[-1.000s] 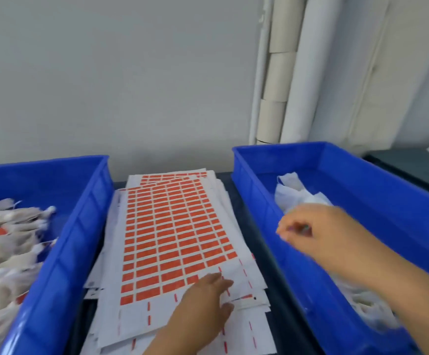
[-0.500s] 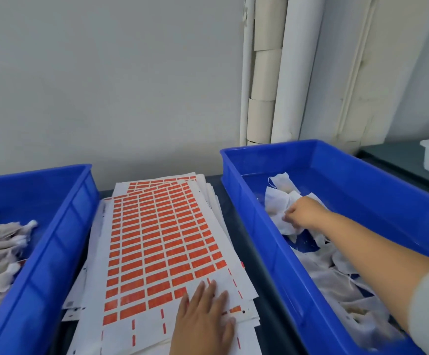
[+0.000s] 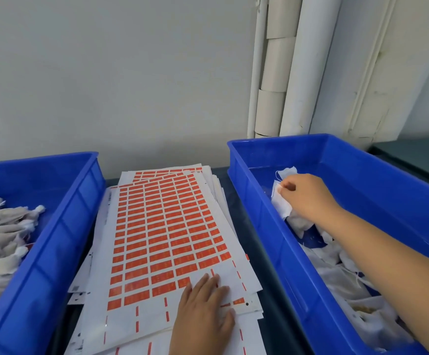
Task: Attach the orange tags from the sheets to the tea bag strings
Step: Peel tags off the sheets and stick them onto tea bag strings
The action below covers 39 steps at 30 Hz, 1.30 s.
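Right hand [image 3: 308, 198] has lifted a crumpled white tea bag [image 3: 281, 204], grip pinching it; left hand [image 3: 204, 312] flat on tag sheet [image 3: 162, 226].

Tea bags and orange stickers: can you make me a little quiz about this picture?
1. True or false: the left hand lies flat on the top sheet of orange tags.
2. What does the right hand pinch? A) an orange tag B) a white tea bag C) a pipe
3. Fill in: the tagged tea bags lie in the blue bin on the ____ side.

Key: 1 true; 2 B; 3 left.
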Motion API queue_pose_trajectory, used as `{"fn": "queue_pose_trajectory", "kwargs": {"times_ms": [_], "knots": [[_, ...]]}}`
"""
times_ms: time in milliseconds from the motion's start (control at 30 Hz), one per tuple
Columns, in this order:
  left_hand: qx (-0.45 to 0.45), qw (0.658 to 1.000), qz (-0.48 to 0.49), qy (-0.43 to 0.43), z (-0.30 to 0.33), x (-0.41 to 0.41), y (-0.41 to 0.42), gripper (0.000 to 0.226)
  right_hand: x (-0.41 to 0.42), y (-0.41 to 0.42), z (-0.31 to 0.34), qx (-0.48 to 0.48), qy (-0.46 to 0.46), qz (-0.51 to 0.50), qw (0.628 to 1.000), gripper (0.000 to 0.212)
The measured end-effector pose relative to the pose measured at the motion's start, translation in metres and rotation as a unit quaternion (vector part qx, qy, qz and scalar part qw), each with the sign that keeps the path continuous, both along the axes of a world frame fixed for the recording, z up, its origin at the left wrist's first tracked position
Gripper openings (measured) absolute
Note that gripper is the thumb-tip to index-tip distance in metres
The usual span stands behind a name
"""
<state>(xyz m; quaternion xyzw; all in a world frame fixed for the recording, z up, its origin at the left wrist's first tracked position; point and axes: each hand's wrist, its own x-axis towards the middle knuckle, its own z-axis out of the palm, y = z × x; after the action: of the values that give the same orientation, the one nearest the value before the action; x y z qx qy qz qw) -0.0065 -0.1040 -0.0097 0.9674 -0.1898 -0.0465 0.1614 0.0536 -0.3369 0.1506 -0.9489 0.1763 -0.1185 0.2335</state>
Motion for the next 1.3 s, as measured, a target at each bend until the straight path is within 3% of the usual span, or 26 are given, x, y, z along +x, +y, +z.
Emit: {"fn": "queue_pose_trajectory", "kwargs": {"times_ms": [200, 333, 433, 533, 700, 900, 1100, 1300], "knots": [[-0.218, 0.969, 0.104, 0.052, 0.020, -0.007, 0.004, 0.036, -0.030, 0.048, 0.028, 0.032, -0.140, 0.109, 0.984, 0.020], [-0.381, 0.911, 0.128, 0.087, 0.061, -0.005, 0.017, 0.045, -0.050, 0.088, 0.032, 0.075, -0.116, 0.169, 0.976, 0.022], [-0.470, 0.877, 0.054, 0.082, 0.095, -0.007, 0.040, 0.057, -0.073, 0.118, 0.019, 0.095, -0.082, 0.210, 0.970, 0.022], [-0.434, 0.900, 0.009, 0.049, 0.115, -0.010, 0.063, 0.050, -0.090, 0.140, -0.002, 0.114, -0.024, 0.227, 0.967, 0.021], [-0.272, 0.961, -0.005, -0.044, 0.111, -0.005, 0.083, 0.009, -0.094, 0.159, -0.033, 0.161, 0.041, 0.220, 0.961, 0.021], [-0.161, 0.984, -0.027, -0.065, 0.094, 0.006, 0.093, 0.013, -0.087, 0.166, -0.058, 0.142, 0.072, 0.212, 0.964, 0.021], [-0.140, 0.987, -0.021, -0.076, 0.092, 0.013, 0.085, 0.014, -0.083, 0.176, -0.068, 0.268, 0.040, 0.179, 0.946, 0.013], [-0.104, 0.986, -0.016, -0.128, 0.096, 0.015, 0.081, 0.019, -0.080, 0.167, -0.074, 0.303, 0.005, 0.147, 0.941, 0.010]]}}
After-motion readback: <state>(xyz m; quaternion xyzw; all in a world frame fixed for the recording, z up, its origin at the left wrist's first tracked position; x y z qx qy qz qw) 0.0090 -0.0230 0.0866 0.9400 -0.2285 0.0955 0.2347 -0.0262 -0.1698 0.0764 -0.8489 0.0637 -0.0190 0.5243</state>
